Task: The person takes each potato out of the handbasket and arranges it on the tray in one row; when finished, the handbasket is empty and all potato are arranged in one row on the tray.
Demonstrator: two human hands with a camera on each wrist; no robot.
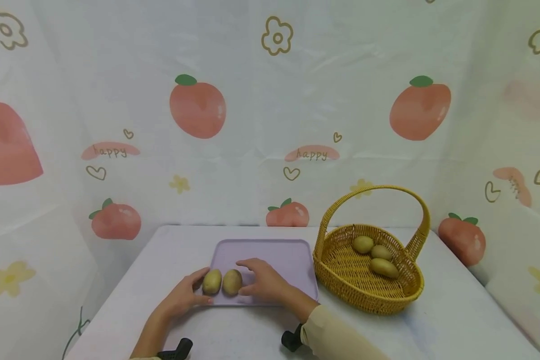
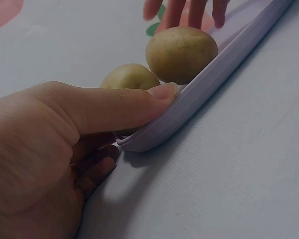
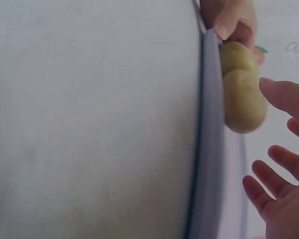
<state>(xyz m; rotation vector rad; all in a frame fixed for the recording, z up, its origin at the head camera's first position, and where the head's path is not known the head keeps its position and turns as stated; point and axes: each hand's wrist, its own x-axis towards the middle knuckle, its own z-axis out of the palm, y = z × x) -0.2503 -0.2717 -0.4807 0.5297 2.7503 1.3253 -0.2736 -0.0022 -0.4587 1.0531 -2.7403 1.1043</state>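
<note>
Two potatoes lie side by side at the left front of a lilac tray [image 1: 270, 252]: a yellowish left potato [image 1: 212, 282] and a browner right potato [image 1: 232, 283]. My left hand [image 1: 183, 296] holds the tray's near left corner, its thumb [image 2: 159, 94] along the front rim and other fingers around the outer side, close by the left potato. Just right of the other potato is my right hand [image 1: 266, 281], fingers spread and slightly bent, with nothing in it. In the right wrist view a gap shows between its thumb [image 3: 284, 94] and that potato.
A yellow wicker basket [image 1: 364, 295] with a tall arched handle stands right of the tray. Inside it are three potatoes [image 1: 384, 268] toward the back and right. A white cloth [image 1: 450, 320] covers the table, and a fruit-printed curtain [image 1: 252, 180] hangs behind.
</note>
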